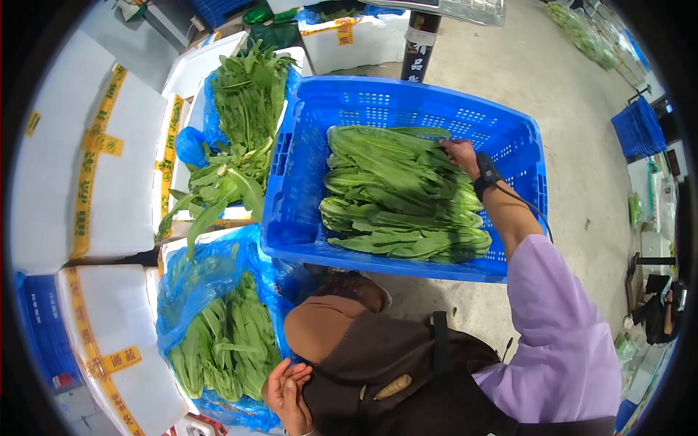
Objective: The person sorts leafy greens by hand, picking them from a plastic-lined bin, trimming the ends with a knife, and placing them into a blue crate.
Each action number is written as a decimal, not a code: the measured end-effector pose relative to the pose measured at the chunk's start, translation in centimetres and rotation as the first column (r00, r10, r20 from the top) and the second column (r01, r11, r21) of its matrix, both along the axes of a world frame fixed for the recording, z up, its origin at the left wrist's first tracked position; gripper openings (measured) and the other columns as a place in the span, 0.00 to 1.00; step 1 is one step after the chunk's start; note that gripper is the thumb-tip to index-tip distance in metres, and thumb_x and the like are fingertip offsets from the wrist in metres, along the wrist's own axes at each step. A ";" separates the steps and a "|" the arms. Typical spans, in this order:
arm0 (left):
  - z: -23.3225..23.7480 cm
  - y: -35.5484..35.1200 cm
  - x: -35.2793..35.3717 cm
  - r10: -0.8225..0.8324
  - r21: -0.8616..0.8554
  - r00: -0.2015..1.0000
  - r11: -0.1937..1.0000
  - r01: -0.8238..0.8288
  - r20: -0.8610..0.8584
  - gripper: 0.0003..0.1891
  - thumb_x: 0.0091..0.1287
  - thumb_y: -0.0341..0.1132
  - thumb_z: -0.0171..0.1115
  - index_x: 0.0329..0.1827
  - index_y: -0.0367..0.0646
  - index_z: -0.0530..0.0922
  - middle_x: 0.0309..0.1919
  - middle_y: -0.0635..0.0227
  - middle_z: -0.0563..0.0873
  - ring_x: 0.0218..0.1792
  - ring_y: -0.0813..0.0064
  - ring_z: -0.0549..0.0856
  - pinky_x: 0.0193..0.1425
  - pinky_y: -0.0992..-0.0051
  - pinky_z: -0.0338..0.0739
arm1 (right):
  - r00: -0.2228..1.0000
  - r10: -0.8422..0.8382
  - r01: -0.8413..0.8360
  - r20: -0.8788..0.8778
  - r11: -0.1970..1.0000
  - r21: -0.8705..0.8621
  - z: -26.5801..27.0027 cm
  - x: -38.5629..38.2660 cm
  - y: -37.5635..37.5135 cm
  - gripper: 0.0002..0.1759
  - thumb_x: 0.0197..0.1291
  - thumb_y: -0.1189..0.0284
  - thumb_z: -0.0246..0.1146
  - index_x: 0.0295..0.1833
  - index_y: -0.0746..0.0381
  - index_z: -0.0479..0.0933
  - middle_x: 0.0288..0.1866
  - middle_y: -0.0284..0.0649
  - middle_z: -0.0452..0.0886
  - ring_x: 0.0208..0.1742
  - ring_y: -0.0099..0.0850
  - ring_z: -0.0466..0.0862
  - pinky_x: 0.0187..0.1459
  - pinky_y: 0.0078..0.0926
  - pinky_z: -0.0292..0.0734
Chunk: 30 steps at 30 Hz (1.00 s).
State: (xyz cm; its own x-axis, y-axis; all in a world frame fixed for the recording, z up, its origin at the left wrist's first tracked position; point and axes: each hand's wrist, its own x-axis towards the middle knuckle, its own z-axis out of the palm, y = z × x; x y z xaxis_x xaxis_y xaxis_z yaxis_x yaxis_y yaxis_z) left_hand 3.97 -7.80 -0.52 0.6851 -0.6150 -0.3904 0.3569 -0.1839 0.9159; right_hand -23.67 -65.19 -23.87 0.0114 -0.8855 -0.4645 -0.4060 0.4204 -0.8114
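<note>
At the right hand (461, 155), leafy greens (400, 190) were laid across the blue crate (302, 182); grip couldn't be confirmed. Best kept aligned, handled lightly. Left hand (288, 396) was held loosely open.

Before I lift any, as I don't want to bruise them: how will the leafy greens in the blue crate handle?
The leafy greens will probably flop, being long and thin-leaved. They may bruise or tear if squeezed, since the blades look tender. They could slide apart, as no tie shows around the pile.
</note>
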 end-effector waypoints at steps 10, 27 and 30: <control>0.0 1.9 0.6 0.031 0.012 0.998 0.999 -0.031 0.045 0.19 0.73 0.33 0.55 0.63 0.33 0.71 0.47 0.54 0.84 0.46 0.66 0.86 0.53 0.73 0.80 | 0.646 0.025 -0.580 -0.763 0.667 -0.469 -5.6 0.0 -0.1 0.15 0.60 0.62 0.59 0.33 0.62 0.82 0.32 0.53 0.83 0.34 0.53 0.83 0.36 0.47 0.77; -0.5 15.8 4.5 0.510 0.016 0.841 0.853 -0.521 0.179 0.17 0.73 0.37 0.58 0.60 0.38 0.75 0.43 0.58 0.85 0.44 0.69 0.86 0.47 0.74 0.80 | 0.730 0.586 -0.103 0.353 0.603 -0.791 20.4 23.1 12.8 0.14 0.74 0.67 0.54 0.56 0.63 0.77 0.37 0.34 0.77 0.32 0.19 0.73 0.32 0.19 0.67; -2.0 18.5 4.6 0.564 0.070 0.806 0.810 -0.583 0.182 0.17 0.72 0.36 0.58 0.60 0.40 0.76 0.44 0.61 0.85 0.44 0.70 0.86 0.47 0.74 0.79 | 0.737 0.659 -0.146 0.151 0.373 -0.916 22.7 32.3 13.5 0.16 0.73 0.67 0.54 0.61 0.62 0.74 0.46 0.39 0.79 0.39 0.25 0.79 0.42 0.22 0.74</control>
